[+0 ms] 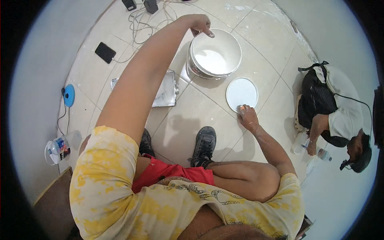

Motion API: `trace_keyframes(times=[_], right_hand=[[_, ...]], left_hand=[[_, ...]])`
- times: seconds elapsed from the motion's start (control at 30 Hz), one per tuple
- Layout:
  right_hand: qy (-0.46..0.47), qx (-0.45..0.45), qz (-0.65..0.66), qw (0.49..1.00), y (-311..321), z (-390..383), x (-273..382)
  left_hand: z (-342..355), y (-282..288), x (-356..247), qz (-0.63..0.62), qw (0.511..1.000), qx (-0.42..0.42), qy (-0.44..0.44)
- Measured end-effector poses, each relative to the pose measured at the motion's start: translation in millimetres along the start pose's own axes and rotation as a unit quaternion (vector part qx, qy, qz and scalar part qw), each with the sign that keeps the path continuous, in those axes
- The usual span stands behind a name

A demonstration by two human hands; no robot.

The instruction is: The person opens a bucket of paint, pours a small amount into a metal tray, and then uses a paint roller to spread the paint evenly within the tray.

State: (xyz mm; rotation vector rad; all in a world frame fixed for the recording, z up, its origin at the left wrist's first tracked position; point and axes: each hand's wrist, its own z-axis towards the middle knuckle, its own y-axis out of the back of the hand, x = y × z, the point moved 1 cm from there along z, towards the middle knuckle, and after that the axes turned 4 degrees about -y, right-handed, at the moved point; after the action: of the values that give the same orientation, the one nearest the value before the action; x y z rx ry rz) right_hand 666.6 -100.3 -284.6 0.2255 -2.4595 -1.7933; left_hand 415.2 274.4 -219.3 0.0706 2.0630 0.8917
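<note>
My left hand [202, 26] reaches far forward and closes on the rim of a white plastic bucket [232, 48], thumb over the edge. The bucket tilts a little toward me, and white paint [211, 60] shows at its bottom. To the right of the bucket, a round white lid [242, 93] lies near the floor. My right hand [248, 117] pinches the lid's near edge; the fingers beneath are hidden. Partly behind my left forearm, a paint tray [165, 93] smeared with white lies on the tiles.
A phone [105, 53] on a cable lies at the far left, near tangled cords [140, 24]. A blue disc-shaped object [69, 95] and a clear tub [57, 151] stand along the left wall. At right, another person [340, 104] crouches by the wall, a hand near a small bottle [324, 155].
</note>
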Motion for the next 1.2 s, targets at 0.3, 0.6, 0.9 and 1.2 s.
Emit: trace_keyframes(times=[0.3,0.6,0.9,1.2], right_hand=[[-0.051,-0.282,0.232,0.929,43,8,-41],[-0.197,-0.337,0.453,0.802,220,25,-66],[-0.125,-0.153,0.744,0.638,206,146,42],[-0.035,-0.432,0.005,0.901,162,172,30]], left_hand=[[-79,14,5,-0.113,0.985,-0.127,0.035],[-250,50,63,0.361,0.930,-0.056,0.041],[-360,-43,226,0.191,0.969,-0.047,0.151],[-370,-46,234,0.155,0.979,-0.071,0.110]])
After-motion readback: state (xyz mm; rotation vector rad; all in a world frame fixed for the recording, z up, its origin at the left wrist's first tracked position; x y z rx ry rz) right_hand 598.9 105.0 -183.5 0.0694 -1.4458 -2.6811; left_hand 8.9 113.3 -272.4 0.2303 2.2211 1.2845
